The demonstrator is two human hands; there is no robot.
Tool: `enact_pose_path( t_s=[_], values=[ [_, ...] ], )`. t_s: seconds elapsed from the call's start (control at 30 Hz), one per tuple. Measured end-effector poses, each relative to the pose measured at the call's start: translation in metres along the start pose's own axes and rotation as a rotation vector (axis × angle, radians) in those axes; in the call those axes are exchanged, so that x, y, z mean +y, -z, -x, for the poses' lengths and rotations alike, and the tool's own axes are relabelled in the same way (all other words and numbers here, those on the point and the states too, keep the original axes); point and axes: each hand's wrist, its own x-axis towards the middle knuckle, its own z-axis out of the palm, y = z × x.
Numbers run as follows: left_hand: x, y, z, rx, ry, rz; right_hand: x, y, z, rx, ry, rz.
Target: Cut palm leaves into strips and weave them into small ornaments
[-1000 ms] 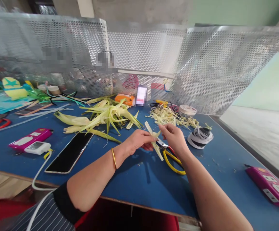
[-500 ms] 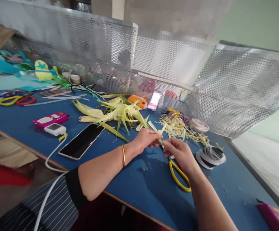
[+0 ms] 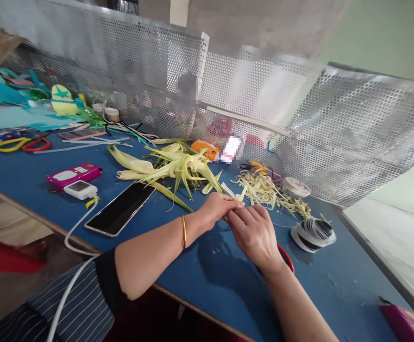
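My left hand [image 3: 220,209], with a gold bangle on the wrist, pinches a small bundle of pale corn husk strips [image 3: 240,195] whose ends stick up past the fingers. Right against it is my right hand [image 3: 253,232], back upward and fingers curled down. A thin white thread [image 3: 281,225] runs from the black and white thread spool [image 3: 312,234] to my right hand, which is closed on it; the fingertips are hidden. Beneath my right wrist lies a pair of scissors, with only part of a red handle [image 3: 287,257] showing.
Beyond my hands lie a pile of corn husks [image 3: 181,164] and a heap of husk shreds [image 3: 260,187]. To the left are a phone [image 3: 121,209], a magenta device [image 3: 73,175] with a white cable, and other scissors [image 3: 21,144]. A perforated metal screen [image 3: 245,85] stands behind.
My right hand has turned palm-down and moved left against my left hand, covering the scissors' yellow handle and baring the red one. The thread towards the spool now shows.
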Motion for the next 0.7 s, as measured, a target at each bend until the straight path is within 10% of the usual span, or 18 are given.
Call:
enact_pose_path(
  t_s=[0.7],
  values=[
    [0.012,0.008,-0.001,-0.002,0.025,-0.048,-0.011,0.002,-0.001,0.214,0.003,-0.290]
  ],
)
